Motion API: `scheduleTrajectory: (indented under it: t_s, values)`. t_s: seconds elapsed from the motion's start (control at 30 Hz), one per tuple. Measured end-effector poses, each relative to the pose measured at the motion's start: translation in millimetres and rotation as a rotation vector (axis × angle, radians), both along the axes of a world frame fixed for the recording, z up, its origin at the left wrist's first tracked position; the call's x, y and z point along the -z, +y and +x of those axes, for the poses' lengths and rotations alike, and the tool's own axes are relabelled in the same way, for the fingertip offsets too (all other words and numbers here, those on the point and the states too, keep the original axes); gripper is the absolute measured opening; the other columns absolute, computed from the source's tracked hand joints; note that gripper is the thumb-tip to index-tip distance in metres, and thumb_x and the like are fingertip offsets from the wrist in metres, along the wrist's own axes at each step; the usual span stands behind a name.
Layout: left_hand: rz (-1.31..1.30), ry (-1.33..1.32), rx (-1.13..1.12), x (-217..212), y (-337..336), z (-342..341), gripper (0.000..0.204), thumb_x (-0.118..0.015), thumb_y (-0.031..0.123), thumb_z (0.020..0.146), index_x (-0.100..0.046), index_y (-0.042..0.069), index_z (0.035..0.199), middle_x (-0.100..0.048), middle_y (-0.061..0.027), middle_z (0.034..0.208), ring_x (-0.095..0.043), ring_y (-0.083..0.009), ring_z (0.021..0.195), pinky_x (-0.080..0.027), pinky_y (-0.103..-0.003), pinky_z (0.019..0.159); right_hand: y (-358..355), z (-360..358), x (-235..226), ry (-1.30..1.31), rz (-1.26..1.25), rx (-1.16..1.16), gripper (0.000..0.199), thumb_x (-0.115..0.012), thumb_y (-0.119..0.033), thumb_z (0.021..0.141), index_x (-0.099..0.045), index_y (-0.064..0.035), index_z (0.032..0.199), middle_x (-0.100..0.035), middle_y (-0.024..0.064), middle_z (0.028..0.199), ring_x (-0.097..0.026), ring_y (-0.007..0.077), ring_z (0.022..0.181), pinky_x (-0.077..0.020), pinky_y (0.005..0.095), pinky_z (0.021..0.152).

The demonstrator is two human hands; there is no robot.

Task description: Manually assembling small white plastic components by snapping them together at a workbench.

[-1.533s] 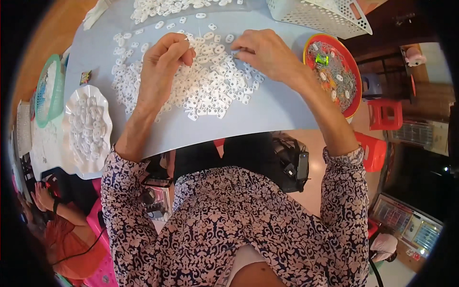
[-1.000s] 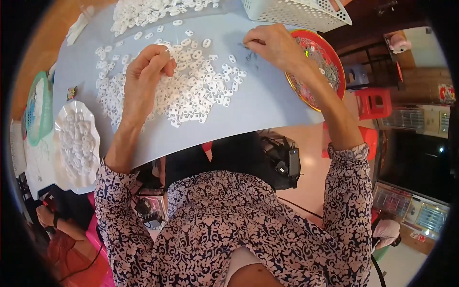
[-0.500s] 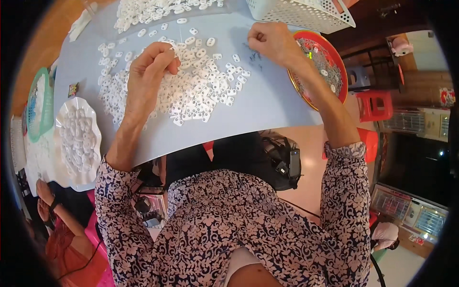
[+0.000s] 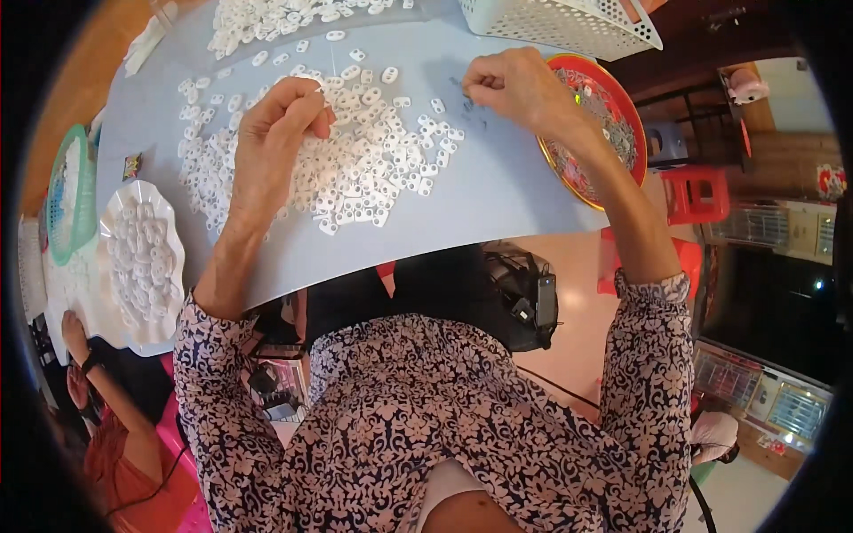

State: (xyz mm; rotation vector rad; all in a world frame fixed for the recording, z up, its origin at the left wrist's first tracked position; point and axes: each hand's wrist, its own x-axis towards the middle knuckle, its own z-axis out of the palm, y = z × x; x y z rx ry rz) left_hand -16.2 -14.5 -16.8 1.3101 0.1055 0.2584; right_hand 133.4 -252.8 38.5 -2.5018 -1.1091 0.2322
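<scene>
A heap of small white plastic pieces (image 4: 355, 160) lies spread on the pale blue board (image 4: 462, 213). My left hand (image 4: 275, 147) rests on the heap, fingertips pinched on one white piece at its upper edge. My right hand (image 4: 515, 89) hovers over the bare board to the right of the heap, fingers pinched together on something tiny and dark, close to the red tray (image 4: 622, 115) of small metal parts.
A white perforated basket (image 4: 569, 22) stands at the far edge. More white pieces (image 4: 284, 13) lie at the back. A white scalloped dish (image 4: 142, 258) of pieces and a green basket (image 4: 67, 195) sit left. Another person's arm (image 4: 80, 355) shows lower left. Red stools (image 4: 693, 191) stand right.
My right hand has moved from the heap out to the right, toward the red tray, and pinched shut. My left hand stays on the heap, shifting only slightly.
</scene>
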Motion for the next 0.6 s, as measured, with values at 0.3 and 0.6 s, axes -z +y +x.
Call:
scheduleTrajectory:
  t_s: [0.3,0.6]
  values:
    - [0.008,0.027,-0.023,-1,-3,-2,0.012,-0.054,0.010,0.089,-0.061,0.001,0.091,-0.055,-0.0011,0.069,-0.052,-0.0099,0.069,-0.044,-0.025,0.072,1,8,15,-0.340,0.004,0.005,0.021,-0.059,-0.011,0.082,-0.061,-0.0007,0.099,-0.064,0.0182,0.079,-0.063,0.0342,0.072,-0.0499,0.0416,0.066]
    - [0.009,0.022,-0.009,-5,-5,-2,0.012,-0.052,0.009,0.090,-0.061,0.001,0.088,-0.054,-0.0009,0.068,-0.052,-0.0086,0.069,-0.043,-0.025,0.071,12,29,24,-0.437,-0.261,0.092,0.023,-0.057,-0.013,0.081,-0.062,-0.0027,0.101,-0.063,0.0230,0.077,-0.062,0.0396,0.072,-0.0498,0.0462,0.067]
